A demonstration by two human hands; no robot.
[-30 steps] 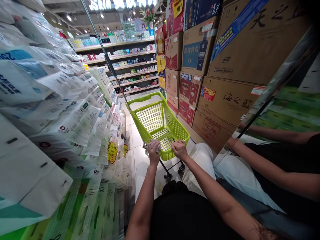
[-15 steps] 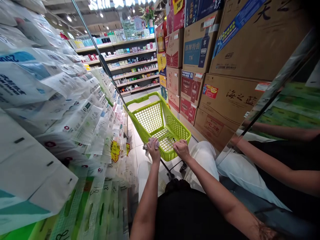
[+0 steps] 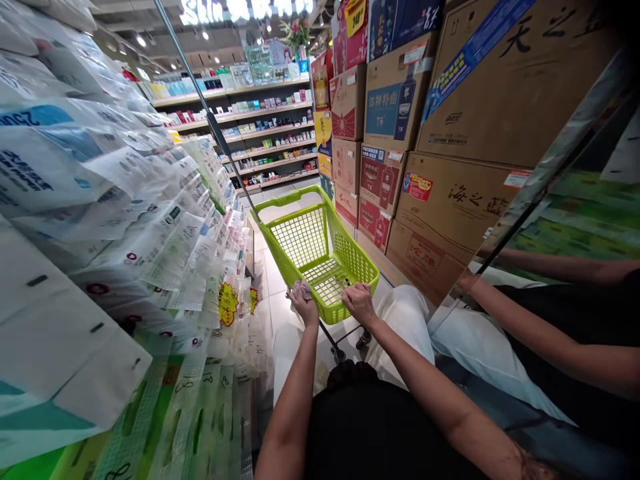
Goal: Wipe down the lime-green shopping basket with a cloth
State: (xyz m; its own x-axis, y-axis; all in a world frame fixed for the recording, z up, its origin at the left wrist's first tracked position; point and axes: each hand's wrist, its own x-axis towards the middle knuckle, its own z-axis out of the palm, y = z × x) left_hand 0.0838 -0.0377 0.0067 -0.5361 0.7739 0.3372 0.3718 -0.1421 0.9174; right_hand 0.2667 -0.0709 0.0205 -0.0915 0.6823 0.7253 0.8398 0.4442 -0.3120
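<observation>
Green cart (image 3: 357, 263) at twelve o'clock; I read left grip (image 3: 307, 308) bunched round pale cloth (image 3: 301, 288), right grip (image 3: 358, 301) fisted by the cart, hold unclear. Uneven pushing could swing it into two-o'clock cartons (image 3: 423, 253).

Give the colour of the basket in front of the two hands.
The basket is lime green, best seen in the head view.

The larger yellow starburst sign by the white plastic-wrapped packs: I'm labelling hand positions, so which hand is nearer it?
Left. The left hand, holding a crumpled pale wad, is right of the sign, across a gap; the right hand is farther right, by the green plastic basket.
</observation>
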